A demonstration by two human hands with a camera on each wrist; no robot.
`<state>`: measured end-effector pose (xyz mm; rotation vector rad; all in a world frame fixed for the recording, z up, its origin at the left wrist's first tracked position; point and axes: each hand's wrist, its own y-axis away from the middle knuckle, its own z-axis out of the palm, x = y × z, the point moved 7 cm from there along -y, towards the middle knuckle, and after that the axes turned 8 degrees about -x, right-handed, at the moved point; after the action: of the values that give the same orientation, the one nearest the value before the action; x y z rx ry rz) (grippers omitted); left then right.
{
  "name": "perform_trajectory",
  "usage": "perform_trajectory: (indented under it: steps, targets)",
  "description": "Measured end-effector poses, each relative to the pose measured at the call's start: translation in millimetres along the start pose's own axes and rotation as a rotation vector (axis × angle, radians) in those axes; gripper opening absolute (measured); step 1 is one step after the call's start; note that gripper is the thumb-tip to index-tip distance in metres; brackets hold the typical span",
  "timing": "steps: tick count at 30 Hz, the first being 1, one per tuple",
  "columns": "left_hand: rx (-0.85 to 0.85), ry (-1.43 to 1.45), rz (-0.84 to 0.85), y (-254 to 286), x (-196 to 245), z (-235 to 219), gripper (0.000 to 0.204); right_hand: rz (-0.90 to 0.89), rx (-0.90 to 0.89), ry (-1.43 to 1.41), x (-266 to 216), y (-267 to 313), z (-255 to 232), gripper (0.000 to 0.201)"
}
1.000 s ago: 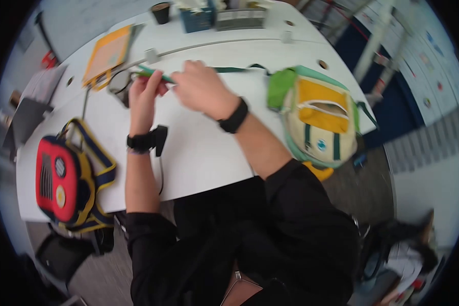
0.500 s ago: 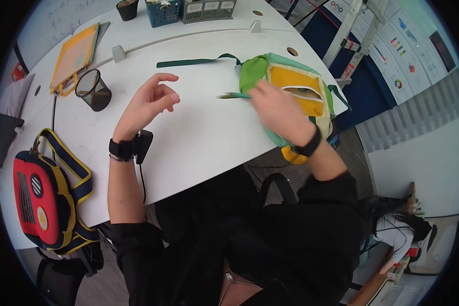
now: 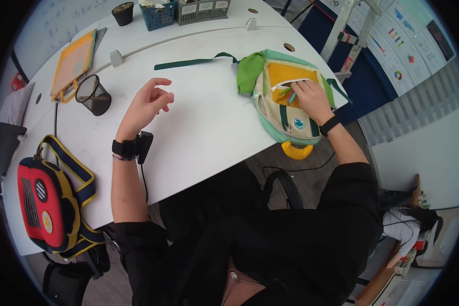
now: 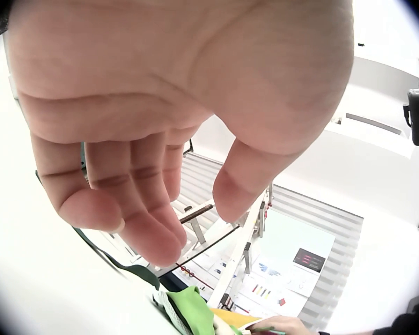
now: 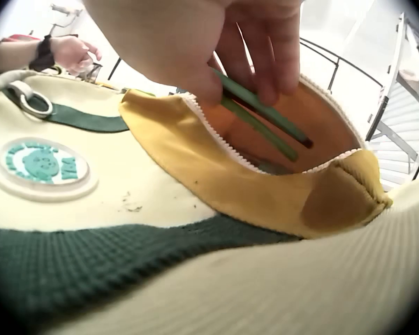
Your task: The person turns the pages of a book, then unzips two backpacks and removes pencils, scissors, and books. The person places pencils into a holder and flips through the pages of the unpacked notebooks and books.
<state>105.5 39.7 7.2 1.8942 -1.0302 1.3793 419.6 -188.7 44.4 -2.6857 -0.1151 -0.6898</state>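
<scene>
In the head view my right hand (image 3: 311,99) is at the yellow front pocket of the green and cream backpack (image 3: 278,115). The right wrist view shows that hand (image 5: 230,42) pinching green pencils (image 5: 269,118), their ends inside the unzipped yellow pocket (image 5: 244,192). My left hand (image 3: 143,109) hovers over the white table with loosely curled fingers, holding nothing; its palm (image 4: 174,77) fills the top of the left wrist view. To its left, a black mesh pen cup (image 3: 94,97) leans at a tilt.
A red and navy backpack (image 3: 43,204) is at the table's left edge. Yellow folders (image 3: 74,61), a dark pot (image 3: 122,14), a blue basket (image 3: 159,16) and a grey basket (image 3: 203,11) stand farther back. A green strap (image 3: 188,62) trails across the white table (image 3: 199,132).
My right hand has carried the pencils from beside my left hand rightward to the backpack's open pocket. The left hand has let go of them and curls loosely.
</scene>
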Motion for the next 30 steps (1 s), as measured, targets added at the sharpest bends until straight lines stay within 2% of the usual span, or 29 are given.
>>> perform_trajectory:
  steps: [4, 6, 10, 13, 15, 18, 22, 24, 26, 28, 30]
  targets:
    - [0.013, 0.003, -0.006, 0.7, 0.8, -1.1, 0.035, 0.038, -0.112, 0.112, 6.8, 8.4, 21.9, 0.012]
    - [0.004, -0.001, -0.005, 0.7, -2.4, -1.5, 0.035, 0.257, -0.33, 0.186, 21.4, 14.1, 40.9, 0.011]
    - [-0.016, -0.011, -0.022, -0.2, -5.0, 0.9, 0.035, 0.281, -0.309, 0.196, 26.1, 11.5, 46.1, 0.01]
    - [-0.025, -0.018, -0.029, 0.1, -5.3, 2.7, 0.035, 0.33, -0.36, 0.143, 38.7, 5.4, 61.5, 0.01]
    - [-0.028, -0.022, -0.035, 0.4, -3.9, 4.4, 0.035, 0.399, -0.474, 0.11, 45.1, 1.2, 78.5, 0.014]
    - [-0.03, -0.034, -0.032, -0.3, -6.9, 2.4, 0.035, 0.302, -0.458, 0.136, 47.4, -4.6, 90.5, 0.016]
    - [-0.037, -0.035, -0.024, -1.9, -14.2, 1.2, 0.034, 0.338, -0.428, 0.07, 61.8, -2.7, 104.1, 0.02]
    - [-0.036, -0.035, -0.018, 0.4, -12.4, 1.5, 0.034, 0.279, -0.117, -0.047, 62.1, -7.0, 103.8, 0.023]
    - [-0.039, -0.031, 0.005, -2.4, -20.6, 0.9, 0.034, 0.324, -0.314, -0.053, 54.8, -13.1, 98.9, 0.025]
    - [0.01, -0.054, -0.053, 1.2, -12.6, -1.5, 0.033, 0.323, -0.623, -0.077, 58.2, -9.5, 128.2, 0.026]
    - [0.08, -0.014, 0.033, 1.6, -9.6, -9.7, 0.028, 0.41, -0.974, -0.151, 31.3, -23.8, 94.3, 0.03]
